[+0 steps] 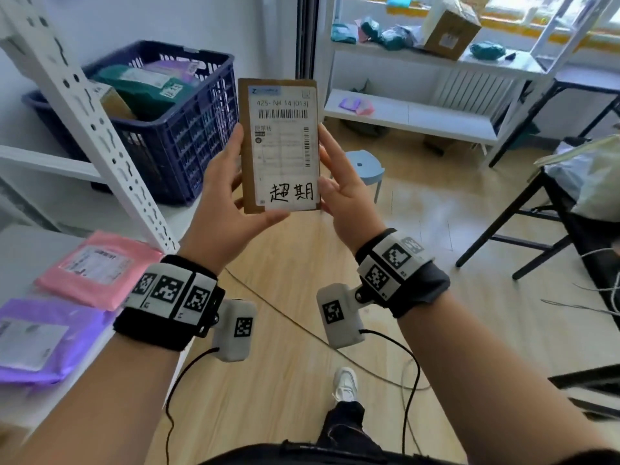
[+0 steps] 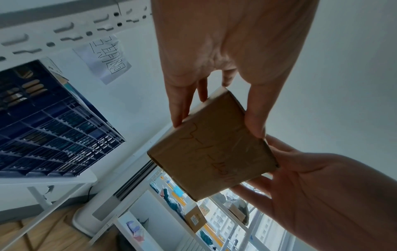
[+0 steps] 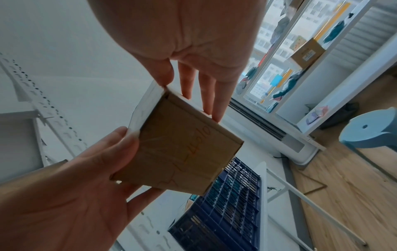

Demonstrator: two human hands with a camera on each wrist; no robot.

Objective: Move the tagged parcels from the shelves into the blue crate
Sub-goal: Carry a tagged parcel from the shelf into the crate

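Both hands' grip [image 1: 280,193] holds parcel [image 1: 281,146]

Open air lay between the held cardboard parcel [image 1: 281,142] and the blue crate [image 1: 188,129], whose top stood unobstructed above the parcels filling it. The slanting white shelf upright [image 1: 100,129] crossed the crate's near left corner and barred approach from that side. Beneath the hands bare wooden floor [image 1: 436,297] extended, a blue stool [image 1: 365,166] standing beyond.
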